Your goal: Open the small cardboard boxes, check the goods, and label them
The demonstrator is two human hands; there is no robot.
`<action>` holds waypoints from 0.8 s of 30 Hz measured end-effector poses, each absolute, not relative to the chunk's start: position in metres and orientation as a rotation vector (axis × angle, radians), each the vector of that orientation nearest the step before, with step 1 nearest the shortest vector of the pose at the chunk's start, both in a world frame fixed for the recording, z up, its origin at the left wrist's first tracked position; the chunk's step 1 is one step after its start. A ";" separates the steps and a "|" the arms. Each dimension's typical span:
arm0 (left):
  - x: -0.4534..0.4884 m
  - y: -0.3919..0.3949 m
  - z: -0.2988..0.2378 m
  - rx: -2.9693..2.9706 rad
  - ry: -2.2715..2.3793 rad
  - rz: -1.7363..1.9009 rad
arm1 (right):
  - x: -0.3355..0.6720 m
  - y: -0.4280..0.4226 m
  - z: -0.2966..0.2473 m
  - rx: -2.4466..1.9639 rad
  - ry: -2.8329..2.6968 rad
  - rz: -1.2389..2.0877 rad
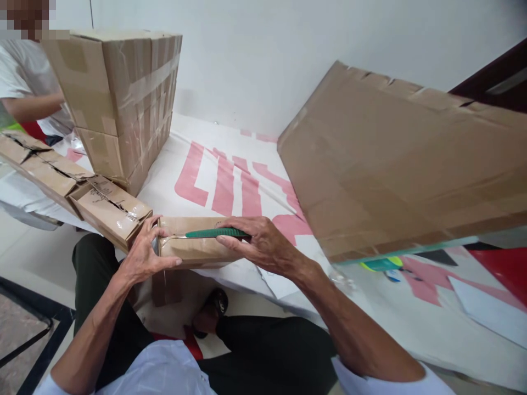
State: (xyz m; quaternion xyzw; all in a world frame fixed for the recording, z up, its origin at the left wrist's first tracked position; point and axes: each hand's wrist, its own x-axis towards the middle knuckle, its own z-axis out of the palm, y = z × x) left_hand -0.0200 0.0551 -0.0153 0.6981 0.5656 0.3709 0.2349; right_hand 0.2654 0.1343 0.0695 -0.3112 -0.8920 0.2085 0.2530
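A small cardboard box (197, 253) lies lengthwise at the table's near edge. My left hand (144, 249) grips its left end, thumb on the near side and fingers at the far corner. In my right hand (263, 241) is a green-handled knife (214, 233), lying almost flat along the top of the box. Its thin tip points left, at the top near my left hand. My right palm hides the box's right end. Touching the left hand's side is another cardboard box (109, 208), its top seam torn apart.
More torn-topped boxes (45, 167) continue left. Taped cartons (135, 93) are stacked behind them, with a co-worker's arm (37, 107) beyond. A large cardboard sheet (403, 175) leans at right over the white-and-red table cover (224, 186). Papers (489, 310) lie below it.
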 end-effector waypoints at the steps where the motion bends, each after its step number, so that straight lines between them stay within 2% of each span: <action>1: -0.020 0.055 -0.014 1.935 1.555 1.011 | 0.266 0.136 0.072 -0.850 -2.436 0.555; 12: -0.018 0.052 -0.013 1.946 1.531 0.983 | 0.268 0.140 0.083 -0.816 -2.557 0.450; 24: -0.018 0.052 -0.004 1.949 1.513 0.993 | 0.237 0.144 0.088 -0.918 -2.940 0.016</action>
